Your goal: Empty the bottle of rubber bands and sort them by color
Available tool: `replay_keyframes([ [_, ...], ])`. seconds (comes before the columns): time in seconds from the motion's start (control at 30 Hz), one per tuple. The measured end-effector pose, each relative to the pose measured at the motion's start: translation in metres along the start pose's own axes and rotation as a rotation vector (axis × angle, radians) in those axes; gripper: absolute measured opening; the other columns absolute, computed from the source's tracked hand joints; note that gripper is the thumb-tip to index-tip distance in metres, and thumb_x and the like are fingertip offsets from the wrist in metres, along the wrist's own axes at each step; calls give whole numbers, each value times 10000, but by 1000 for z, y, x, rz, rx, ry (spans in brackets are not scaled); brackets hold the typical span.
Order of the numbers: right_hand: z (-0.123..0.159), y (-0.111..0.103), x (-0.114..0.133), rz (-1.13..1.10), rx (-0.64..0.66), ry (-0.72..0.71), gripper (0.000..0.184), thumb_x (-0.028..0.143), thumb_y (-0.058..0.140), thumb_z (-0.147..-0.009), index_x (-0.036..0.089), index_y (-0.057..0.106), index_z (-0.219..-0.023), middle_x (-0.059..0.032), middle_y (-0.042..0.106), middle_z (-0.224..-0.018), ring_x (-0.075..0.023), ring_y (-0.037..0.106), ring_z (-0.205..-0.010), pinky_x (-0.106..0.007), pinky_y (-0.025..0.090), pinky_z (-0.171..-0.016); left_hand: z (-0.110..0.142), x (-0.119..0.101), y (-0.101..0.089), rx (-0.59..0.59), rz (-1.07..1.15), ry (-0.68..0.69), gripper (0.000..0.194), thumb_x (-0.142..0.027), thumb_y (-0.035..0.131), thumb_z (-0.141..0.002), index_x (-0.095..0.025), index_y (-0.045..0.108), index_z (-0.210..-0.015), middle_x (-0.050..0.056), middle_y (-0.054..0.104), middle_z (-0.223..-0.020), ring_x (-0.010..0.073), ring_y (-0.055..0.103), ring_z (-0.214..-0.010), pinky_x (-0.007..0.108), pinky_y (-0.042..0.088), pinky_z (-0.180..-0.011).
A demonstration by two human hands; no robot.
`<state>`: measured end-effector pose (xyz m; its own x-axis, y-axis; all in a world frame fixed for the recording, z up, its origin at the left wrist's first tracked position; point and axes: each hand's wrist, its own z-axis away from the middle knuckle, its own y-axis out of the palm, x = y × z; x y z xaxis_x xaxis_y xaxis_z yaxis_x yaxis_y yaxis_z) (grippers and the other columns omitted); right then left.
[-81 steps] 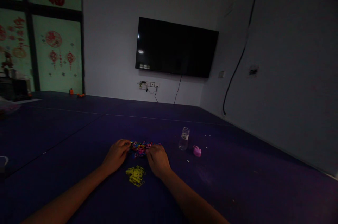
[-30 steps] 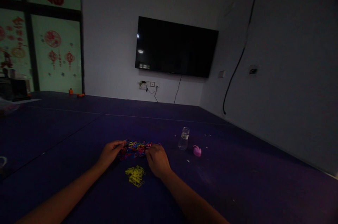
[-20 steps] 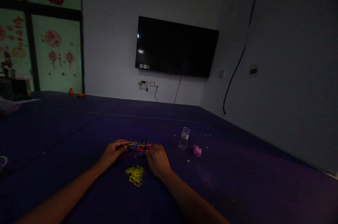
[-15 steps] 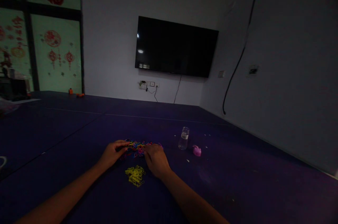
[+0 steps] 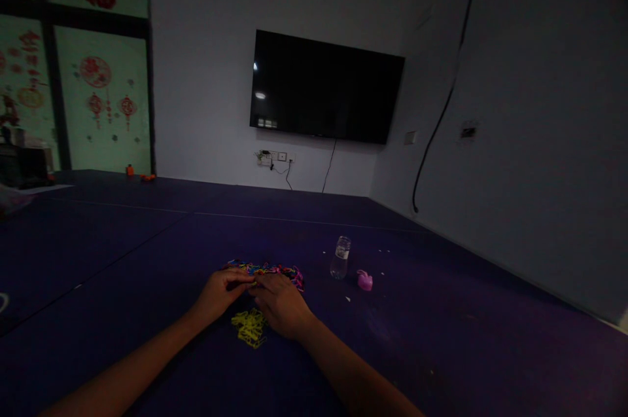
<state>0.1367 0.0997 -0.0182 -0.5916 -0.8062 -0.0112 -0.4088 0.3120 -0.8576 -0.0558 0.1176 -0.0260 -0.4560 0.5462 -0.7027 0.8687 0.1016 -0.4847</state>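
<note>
A pile of multicoloured plastic stitch markers, shaped like small safety pins [image 5: 290, 272], lies on the dark purple surface, partly hidden behind my hands. At its near edge my left hand [image 5: 223, 292] is closed in a pinch, with a bit of yellow, seemingly a stitch marker, at its fingertips. My right hand [image 5: 282, 304] meets those fingertips from the right, its fingers bent and closed; what they grip is hidden. Closer to me, just below both hands, is a separate heap of yellow stitch markers [image 5: 249, 327].
Right of the pile stands a clear bottle [image 5: 340, 260] without a cap. Beside it sits a pink lid [image 5: 364, 281] with a loop. Small white scraps [image 5: 348, 299] are scattered nearby. A television [image 5: 326, 86] hangs on the back wall, and a black cable [image 5: 436, 135] runs down the right wall.
Both hands have drawn back from the pile and come together at its near edge. My left hand moved right, my right hand slightly left, and their fingertips now meet.
</note>
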Motion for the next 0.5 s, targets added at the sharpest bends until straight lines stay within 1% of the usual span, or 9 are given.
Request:
replay_keyframes([
  [0.1,0,2,1,0,-20,-25,308,190,445,-899,211,559,-1185,-79,559,-1245,-189,502,-1127,-360,387,-965,0,1,-1,1,18,-42,221,-221,536,-728,-197,714,-857,45,722,-916,174,661,-854,334,527,-822],
  [0.2,0,6,0,-14,-30,-35,361,171,436,-896,196,510,-1249,-80,574,-1227,-185,504,-1125,-348,394,-962,0,2,-1,35,94,-93,241,-204,526,-709,-178,698,-876,53,726,-880,174,672,-800,322,537,-780],
  [0.33,0,7,1,-3,-22,-41,366,148,418,-896,170,510,-1250,-96,590,-1202,-188,523,-1102,-343,407,-952,1,1,1,43,151,-101,244,-222,531,-707,-163,687,-884,63,725,-873,181,674,-789,321,537,-766],
  [0.43,0,4,2,15,-22,-37,350,141,411,-898,159,529,-1227,-109,595,-1190,-192,528,-1098,-344,411,-950,1,1,0,5,112,-95,244,-248,543,-713,-165,690,-889,67,725,-881,186,670,-798,319,533,-765],
  [0.5,1,3,4,14,-50,-27,338,141,411,-896,153,542,-1207,-113,595,-1188,-188,532,-1093,-339,413,-949,-1,3,-3,-67,72,-91,248,-286,545,-724,-170,693,-887,69,722,-891,194,666,-814,322,530,-765],
])
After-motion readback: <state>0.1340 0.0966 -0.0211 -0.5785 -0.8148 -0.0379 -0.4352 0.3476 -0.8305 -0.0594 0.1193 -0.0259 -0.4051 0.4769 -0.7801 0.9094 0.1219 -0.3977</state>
